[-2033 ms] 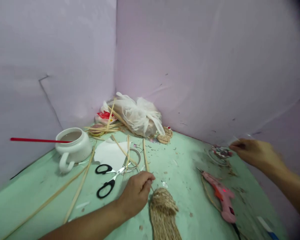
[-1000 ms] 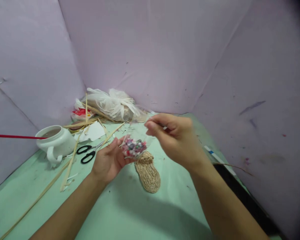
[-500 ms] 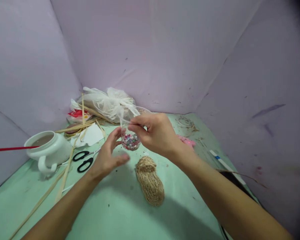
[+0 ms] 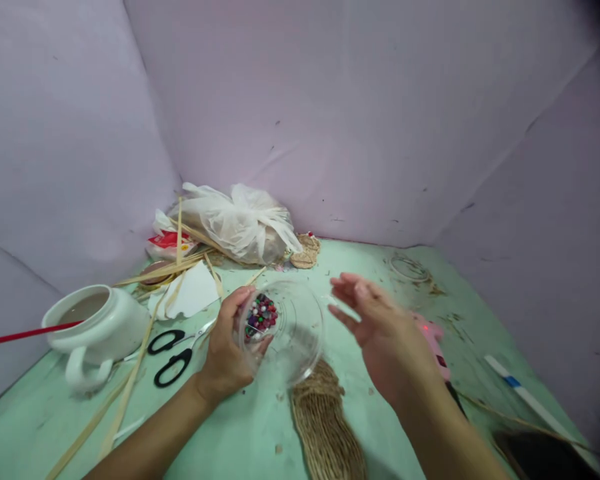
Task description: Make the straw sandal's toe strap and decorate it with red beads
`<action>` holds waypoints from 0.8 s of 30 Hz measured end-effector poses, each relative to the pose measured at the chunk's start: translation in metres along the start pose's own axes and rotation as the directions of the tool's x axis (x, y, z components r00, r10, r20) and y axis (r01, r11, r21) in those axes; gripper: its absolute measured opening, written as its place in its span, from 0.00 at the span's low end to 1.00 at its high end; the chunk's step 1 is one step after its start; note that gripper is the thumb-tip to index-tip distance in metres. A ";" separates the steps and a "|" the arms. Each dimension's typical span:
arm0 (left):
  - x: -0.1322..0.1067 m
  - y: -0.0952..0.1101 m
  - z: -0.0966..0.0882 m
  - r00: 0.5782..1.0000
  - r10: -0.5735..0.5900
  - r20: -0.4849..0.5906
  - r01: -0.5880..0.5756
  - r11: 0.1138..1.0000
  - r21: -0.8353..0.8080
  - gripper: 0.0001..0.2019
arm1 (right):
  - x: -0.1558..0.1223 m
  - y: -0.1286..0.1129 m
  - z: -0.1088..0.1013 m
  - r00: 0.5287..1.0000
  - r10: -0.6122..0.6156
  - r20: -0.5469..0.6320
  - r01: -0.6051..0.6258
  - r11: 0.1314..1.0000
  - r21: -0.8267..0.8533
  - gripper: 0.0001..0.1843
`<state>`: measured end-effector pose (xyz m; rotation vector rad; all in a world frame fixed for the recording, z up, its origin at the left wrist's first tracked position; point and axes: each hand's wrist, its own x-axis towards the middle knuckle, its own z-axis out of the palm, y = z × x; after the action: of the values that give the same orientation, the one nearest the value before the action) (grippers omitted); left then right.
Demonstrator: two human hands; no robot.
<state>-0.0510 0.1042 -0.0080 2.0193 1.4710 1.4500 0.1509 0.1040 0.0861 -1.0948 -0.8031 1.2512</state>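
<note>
Above the woven jute piece [image 4: 325,423] on the worktop [image 4: 220,440], the left hand [image 4: 225,357] grips a clear cup [image 4: 300,340] of coloured beads [image 4: 261,317], its mouth tipped toward the camera. The right hand [image 4: 383,333] is open, fingers loosely spread, above the piece's right side, just clear of the cup.

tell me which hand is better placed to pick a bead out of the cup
Probably the right. The left hand is busy gripping the clear cup, tilted so the beads show through its open mouth. The right hand is empty, fingers spread, just beside the rim and apart from it.
</note>
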 end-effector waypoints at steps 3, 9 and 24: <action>0.014 0.008 -0.009 0.976 0.217 -0.011 -0.215 0.973 0.088 0.34 | 0.011 0.013 0.006 0.912 0.375 0.164 -0.401 0.900 0.172 0.10; 0.041 0.001 -0.016 0.947 0.226 0.229 -0.283 0.923 0.259 0.31 | 0.036 0.027 -0.003 0.938 0.343 0.042 -0.345 0.922 0.176 0.08; 0.046 -0.018 -0.012 0.912 0.169 0.374 -0.308 0.884 0.351 0.28 | 0.057 -0.004 -0.043 0.990 0.034 -0.136 -0.044 0.997 -0.068 0.04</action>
<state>-0.0710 0.1467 0.0117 2.6238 1.4987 0.8502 0.2024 0.1517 0.0705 -1.2440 -0.7314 1.1753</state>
